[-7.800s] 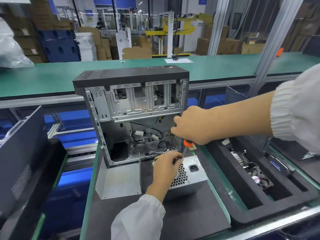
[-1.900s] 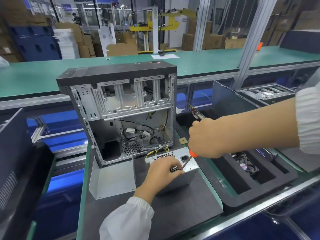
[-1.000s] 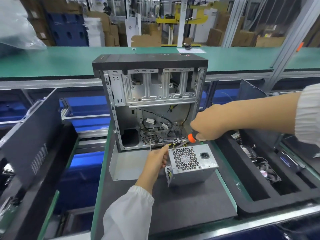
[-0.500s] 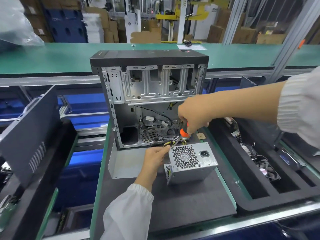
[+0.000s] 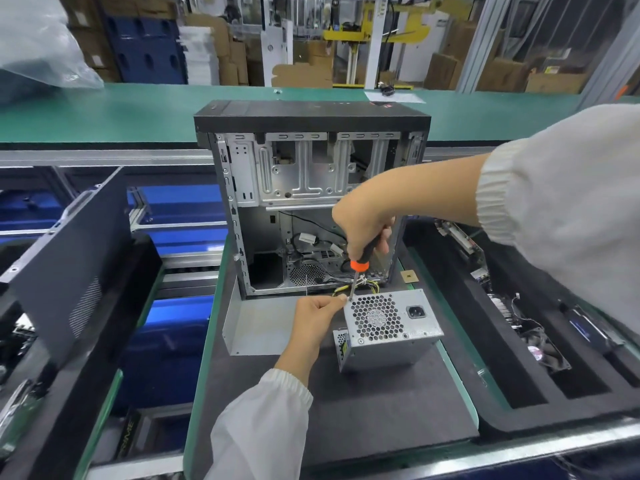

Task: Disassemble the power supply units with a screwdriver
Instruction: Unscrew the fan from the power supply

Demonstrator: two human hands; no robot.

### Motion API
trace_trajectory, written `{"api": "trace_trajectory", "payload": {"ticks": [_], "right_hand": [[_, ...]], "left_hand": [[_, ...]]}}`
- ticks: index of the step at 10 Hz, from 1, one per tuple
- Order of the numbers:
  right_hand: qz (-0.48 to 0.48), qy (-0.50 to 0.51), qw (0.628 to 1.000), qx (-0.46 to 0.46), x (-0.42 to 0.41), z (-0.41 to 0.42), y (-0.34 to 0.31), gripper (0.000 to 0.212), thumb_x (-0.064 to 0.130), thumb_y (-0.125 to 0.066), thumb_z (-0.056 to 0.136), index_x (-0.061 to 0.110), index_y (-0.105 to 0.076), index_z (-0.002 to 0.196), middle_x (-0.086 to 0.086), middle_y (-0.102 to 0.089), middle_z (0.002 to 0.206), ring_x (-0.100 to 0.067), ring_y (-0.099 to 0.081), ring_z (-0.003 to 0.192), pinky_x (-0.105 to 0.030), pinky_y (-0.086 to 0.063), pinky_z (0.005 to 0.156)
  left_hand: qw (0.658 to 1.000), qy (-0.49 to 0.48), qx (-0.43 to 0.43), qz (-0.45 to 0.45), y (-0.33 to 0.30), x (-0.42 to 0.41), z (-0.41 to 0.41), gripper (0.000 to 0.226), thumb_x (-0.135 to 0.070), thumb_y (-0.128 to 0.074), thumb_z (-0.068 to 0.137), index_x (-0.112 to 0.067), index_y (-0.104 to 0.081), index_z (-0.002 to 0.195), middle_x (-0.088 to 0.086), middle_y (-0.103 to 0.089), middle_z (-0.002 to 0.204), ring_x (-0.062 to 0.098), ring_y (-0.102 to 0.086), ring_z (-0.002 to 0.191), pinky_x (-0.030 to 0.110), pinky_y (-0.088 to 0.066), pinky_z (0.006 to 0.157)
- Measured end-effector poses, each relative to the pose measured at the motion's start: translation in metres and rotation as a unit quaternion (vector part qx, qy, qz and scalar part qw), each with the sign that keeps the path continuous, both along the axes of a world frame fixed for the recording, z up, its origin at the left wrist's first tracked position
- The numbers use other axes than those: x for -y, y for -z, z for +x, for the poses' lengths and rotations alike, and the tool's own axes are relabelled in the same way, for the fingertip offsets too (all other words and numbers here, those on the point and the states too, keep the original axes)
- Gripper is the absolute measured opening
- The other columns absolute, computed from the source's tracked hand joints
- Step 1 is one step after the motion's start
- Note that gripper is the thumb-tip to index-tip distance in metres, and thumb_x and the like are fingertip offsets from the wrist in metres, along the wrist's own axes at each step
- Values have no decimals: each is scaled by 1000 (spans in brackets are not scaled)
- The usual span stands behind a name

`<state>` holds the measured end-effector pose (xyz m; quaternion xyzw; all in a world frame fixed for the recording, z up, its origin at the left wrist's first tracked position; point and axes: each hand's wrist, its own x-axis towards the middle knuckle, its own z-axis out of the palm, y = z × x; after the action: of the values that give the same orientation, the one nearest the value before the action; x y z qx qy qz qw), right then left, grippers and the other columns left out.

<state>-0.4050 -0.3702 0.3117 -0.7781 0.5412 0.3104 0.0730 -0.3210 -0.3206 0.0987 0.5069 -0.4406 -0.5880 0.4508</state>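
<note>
I saw my left hand [image 5: 313, 318] pinching the top corner of the power supply [image 5: 388, 329] on the desk [image 5: 381, 420]. My right hand [image 5: 365, 225] was closed around the screwdriver [image 5: 358, 268]; its tip hid there. Behind stood the open case [image 5: 311, 199].

Entries we cannot fully read:
- screwdriver [image 5: 360, 263]: handle top buried in the right hand [image 5: 363, 220]; tip too small to tell whether it meets the power supply unit [image 5: 388, 323].
- foam tray [image 5: 519, 393]: right side cut by frame edge.
</note>
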Motion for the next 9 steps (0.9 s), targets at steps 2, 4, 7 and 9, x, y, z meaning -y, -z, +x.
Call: {"api": "trace_trajectory", "payload": {"ticks": [2, 4, 7, 9], "right_hand": [[-238, -623, 701, -254, -42, -18, -20, 15, 11, -48, 93, 16, -62, 91, -1, -60, 95, -24, -48, 97, -41, -42, 84], [-199, -563, 766, -236, -48, -27, -14, 22, 3, -46, 92, 12, -63, 103, -3, -56, 105, -23, -54, 91, -29, -36, 57], [-123, -274, 949, -97, -41, -3, -28, 31, 42, -71, 81, 13, -60, 76, 2, -59, 65, -17, -60, 63, -25, -44, 51], [61, 168, 983, -34, -14, 0, -36, 37, 39, -50, 96, 6, -57, 83, -3, -65, 69, -11, -34, 36, -14, -26, 35]], "left_hand": [[999, 0, 30, -10, -2, -1, 1, 30, -19, -71, 89, 6, -72, 73, 12, -63, 73, 13, -57, 70, 12, -43, 70], [965, 64, 206, -146, -18, 6, 20, 10, -17, -73, 86, -10, -75, 79, -10, -65, 66, 5, -58, 63, 20, -48, 61], [915, 97, 245, -304, -52, 7, 9, 19, -22, -70, 89, -9, -76, 102, 6, -60, 82, 11, -58, 77, 31, -49, 71], [922, 75, 228, -304, -53, 11, 0, 14, -14, -69, 90, -2, -77, 93, 3, -49, 71, 7, -47, 64, 24, -40, 63]]}}
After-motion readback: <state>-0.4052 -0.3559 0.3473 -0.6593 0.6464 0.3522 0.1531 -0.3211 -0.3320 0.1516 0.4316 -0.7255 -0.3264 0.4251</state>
